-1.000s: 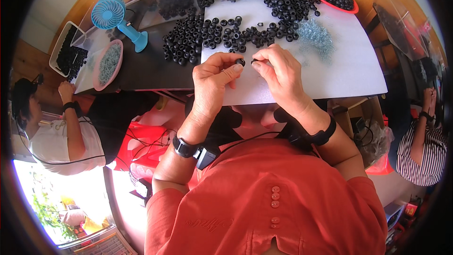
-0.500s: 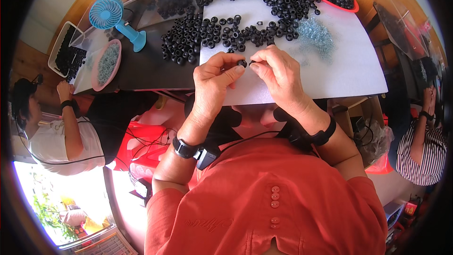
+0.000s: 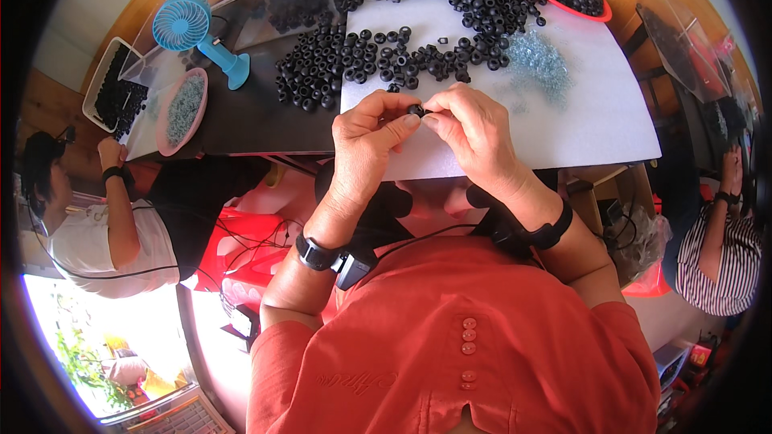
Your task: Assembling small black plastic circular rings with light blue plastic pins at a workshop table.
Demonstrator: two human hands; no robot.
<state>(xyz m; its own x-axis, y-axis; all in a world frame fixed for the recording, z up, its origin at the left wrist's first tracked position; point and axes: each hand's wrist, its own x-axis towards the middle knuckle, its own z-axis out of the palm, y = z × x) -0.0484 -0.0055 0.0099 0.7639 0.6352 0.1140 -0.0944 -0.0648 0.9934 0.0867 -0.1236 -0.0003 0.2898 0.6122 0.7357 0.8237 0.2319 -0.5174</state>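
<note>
Between thumb and forefinger, my left hand [image 3: 366, 133] pinches a small round black plastic piece [image 3: 415, 110] with a hole in it. My right hand [image 3: 476, 128] is closed at the fingertips against that piece's right side, on a small dark part mostly hidden by the fingers. Both hands hover over the near edge of a white foam sheet [image 3: 603, 116]. Just beyond them lies a loose heap of similar black pieces [image 3: 318, 64]. To the right of the heap is a pile of small clear bluish parts [image 3: 537, 63].
A blue fan [image 3: 183, 24] stands at the left by a pink bowl [image 3: 162, 141] of clear parts and a white tray [image 3: 98, 116] of black parts. A red bowl [image 3: 605, 16] of black pieces sits at the far right. One person [image 3: 112, 233] sits left, another [image 3: 720, 257] right.
My right fingertips have moved left and now meet the black piece in my left hand; a gap stood between them before. The piece has shifted slightly.
</note>
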